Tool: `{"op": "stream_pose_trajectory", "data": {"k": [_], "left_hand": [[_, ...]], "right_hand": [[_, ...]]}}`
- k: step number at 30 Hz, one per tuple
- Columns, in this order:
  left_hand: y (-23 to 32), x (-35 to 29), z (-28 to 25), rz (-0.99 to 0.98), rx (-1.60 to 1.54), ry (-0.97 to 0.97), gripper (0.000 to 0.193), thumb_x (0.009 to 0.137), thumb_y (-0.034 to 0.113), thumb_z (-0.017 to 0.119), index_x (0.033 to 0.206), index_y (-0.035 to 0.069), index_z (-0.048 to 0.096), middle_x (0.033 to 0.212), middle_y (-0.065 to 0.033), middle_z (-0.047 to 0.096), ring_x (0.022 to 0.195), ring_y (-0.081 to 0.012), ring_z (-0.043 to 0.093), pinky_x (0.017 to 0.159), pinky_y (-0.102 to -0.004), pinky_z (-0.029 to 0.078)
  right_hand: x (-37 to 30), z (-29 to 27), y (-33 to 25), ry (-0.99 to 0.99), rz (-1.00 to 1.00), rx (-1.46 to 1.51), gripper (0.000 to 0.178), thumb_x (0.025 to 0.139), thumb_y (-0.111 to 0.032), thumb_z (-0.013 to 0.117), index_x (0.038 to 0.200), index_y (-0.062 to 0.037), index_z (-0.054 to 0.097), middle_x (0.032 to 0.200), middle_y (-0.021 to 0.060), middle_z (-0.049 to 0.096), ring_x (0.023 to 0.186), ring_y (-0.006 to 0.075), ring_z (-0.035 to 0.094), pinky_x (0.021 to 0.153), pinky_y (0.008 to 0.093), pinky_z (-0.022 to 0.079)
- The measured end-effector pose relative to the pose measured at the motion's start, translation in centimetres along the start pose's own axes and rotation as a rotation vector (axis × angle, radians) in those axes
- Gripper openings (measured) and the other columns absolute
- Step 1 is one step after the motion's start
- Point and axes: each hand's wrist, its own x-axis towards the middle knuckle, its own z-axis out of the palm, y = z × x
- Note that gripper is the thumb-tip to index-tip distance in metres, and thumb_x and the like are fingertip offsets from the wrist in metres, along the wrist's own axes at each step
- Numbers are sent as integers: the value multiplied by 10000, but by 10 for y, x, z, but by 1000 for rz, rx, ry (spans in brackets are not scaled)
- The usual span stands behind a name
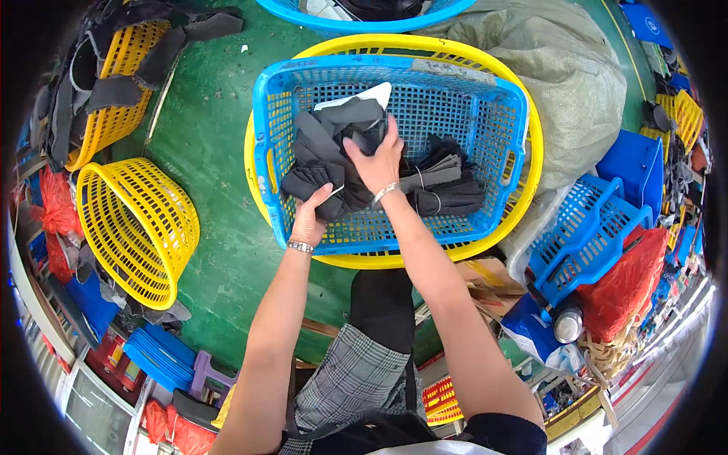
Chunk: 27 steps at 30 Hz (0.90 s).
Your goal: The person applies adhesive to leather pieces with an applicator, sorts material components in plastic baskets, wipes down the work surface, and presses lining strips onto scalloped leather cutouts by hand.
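while the left hand point(309, 216) pinches a dark bundle point(311, 182) with its thumb on top, its other fingers are mostly hidden underneath. the right hand point(377, 163) is just above and to the right of it, thumb and fingers spread wide over a heap of dark grey pieces point(322, 140); whether its fingertips press on them, i cannot tell. the two hands are apart but near each other, each with a metal band at the wrist. the bundle lies at the near left of a blue basket point(462, 72), rectangular with a mesh floor and walls, and the loose heap runs up from it toward a white piece point(371, 97) near the far wall. to the right of the right wrist, in the same basket, are more dark bundles point(451, 199) with thin pale ties around them. the blue basket sits within the rim of a wider yellow basket point(535, 159), oval in shape, on a green floor point(220, 220). beyond it shows part of a blue tub point(341, 25), and to the right a large pale sack point(561, 83). off to the left a second yellow basket point(178, 220) lies tilted, its mouth turned to the side, and farther up another yellow one point(125, 64) has dark strips point(117, 92) draped over it
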Motion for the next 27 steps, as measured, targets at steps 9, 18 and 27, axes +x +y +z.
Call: {"op": "stream_pose_trajectory", "data": {"k": [9,18,27], "left_hand": [[0,-10,-13,-18,61,-97,441,857,126,648,1280,46,555,1236,-66,619,1133,-215,591,979,-373,474],[30,-138,21,181,161,-302,740,741,-83,684,1408,39,387,1343,-72,516,1250,-225,504,1076,-384,413],[80,-260,42,154,669,-552,842,691,62,827,1419,34,404,1378,-70,474,1254,-223,470,1067,-403,417]], "right_hand": [[-47,14,-19,-400,26,-30,529,895,-548,599,1235,-144,641,1341,221,451,1276,398,396,1077,488,321],[-132,-74,-100,-217,-203,216,349,897,-257,686,1169,-44,639,1319,213,468,1232,359,464,1050,409,370],[-251,-191,-204,138,-345,219,388,837,-243,718,1167,-65,621,1414,225,383,1306,406,366,1092,493,304]]}}
